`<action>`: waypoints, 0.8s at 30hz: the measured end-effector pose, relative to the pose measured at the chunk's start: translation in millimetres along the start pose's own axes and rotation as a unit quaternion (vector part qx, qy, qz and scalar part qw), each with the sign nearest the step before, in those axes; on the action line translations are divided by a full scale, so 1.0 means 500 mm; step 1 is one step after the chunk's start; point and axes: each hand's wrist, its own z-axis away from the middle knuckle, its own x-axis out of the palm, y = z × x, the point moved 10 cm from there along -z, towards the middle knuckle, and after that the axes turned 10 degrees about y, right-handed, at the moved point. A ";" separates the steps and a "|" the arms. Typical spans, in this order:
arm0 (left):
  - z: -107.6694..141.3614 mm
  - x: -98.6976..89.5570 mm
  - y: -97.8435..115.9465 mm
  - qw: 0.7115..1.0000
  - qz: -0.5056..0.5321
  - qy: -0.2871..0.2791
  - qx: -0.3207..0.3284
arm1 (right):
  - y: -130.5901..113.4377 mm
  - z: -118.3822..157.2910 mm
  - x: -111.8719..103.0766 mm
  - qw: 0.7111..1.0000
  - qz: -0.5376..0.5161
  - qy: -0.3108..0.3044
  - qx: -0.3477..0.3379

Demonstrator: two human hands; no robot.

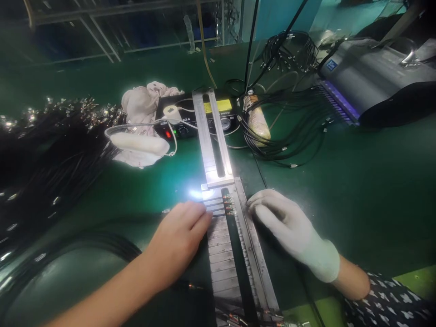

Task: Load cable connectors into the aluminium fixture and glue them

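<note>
A long slotted metal fixture (223,268) runs away from me down the middle of the bench. Several thin cables lie side by side in its slots, their stripped ends with coloured wires (230,206) reaching over the dark channel. My bare left hand (182,240) rests at the fixture's left edge beside these cables, fingers curled; its fingertips are mostly hidden. In a white glove, my right hand (289,227) is on the other side, thumb and fingers closed together against the metal rail (250,227). Whatever is in that pinch is too small to tell.
Behind the fixture stands a black control box (190,122) with a white handpiece (139,143) and cloth (143,102). A cable heap (51,150) fills the left. Hanging cables (286,122), a wrapped bottle-like object (257,120) and a grey machine (371,77) are at right.
</note>
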 end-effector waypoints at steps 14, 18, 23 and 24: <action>0.093 0.027 -0.031 0.993 0.019 -0.007 -0.119 | -0.015 0.029 0.036 0.971 0.178 -0.043 -0.154; 0.101 0.031 -0.033 0.984 0.111 -0.017 -0.141 | -0.016 0.026 0.036 0.973 0.171 -0.045 -0.148; 0.127 0.008 -0.019 0.915 0.292 -0.146 -0.237 | -0.016 0.024 0.035 0.975 0.162 -0.041 -0.148; 0.135 0.004 -0.005 0.898 0.316 -0.189 -0.239 | -0.016 0.024 0.036 0.975 0.159 -0.041 -0.149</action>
